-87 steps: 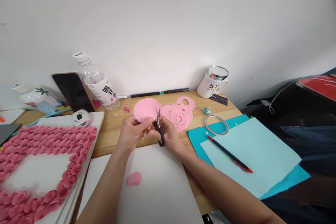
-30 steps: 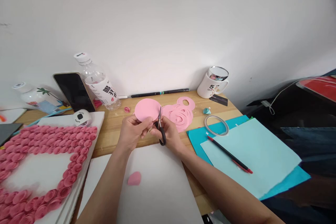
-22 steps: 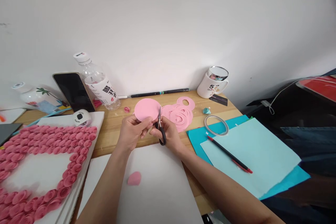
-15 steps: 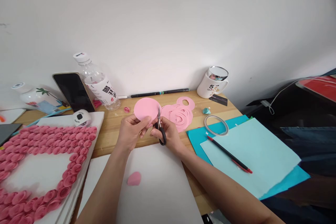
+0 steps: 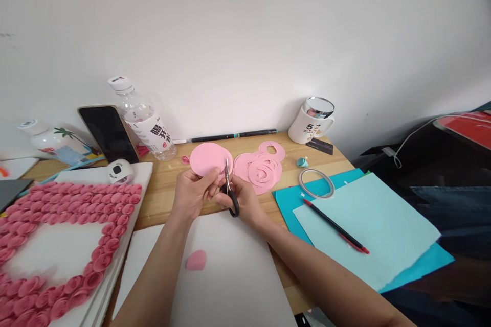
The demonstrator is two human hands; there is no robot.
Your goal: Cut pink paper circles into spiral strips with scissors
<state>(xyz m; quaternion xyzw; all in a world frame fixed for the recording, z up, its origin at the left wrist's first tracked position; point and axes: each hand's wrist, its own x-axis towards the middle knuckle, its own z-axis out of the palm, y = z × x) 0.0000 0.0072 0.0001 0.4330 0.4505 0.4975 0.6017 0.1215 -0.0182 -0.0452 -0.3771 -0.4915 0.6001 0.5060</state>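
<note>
Your left hand [image 5: 194, 191] covers the lower edge of the pink paper disc [image 5: 206, 158], and your right hand [image 5: 245, 200] hides part of the handles of the scissors [image 5: 233, 207]. The bottom edge of your view cuts off the white sheet [image 5: 226, 286]; the rose-covered board [image 5: 57, 250] runs out at left and bottom. The print on the black card [image 5: 320, 146] is too small for you to read.

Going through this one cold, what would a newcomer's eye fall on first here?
Probably the crowded pink rosettes at lower left, set around a bare white area on a board. Next, near the centre, the pale pink round paper in the left grip, with the scissors in the right grip at its right side. On the right, the pale blue sheet lying over brighter blue also stands out.
</note>
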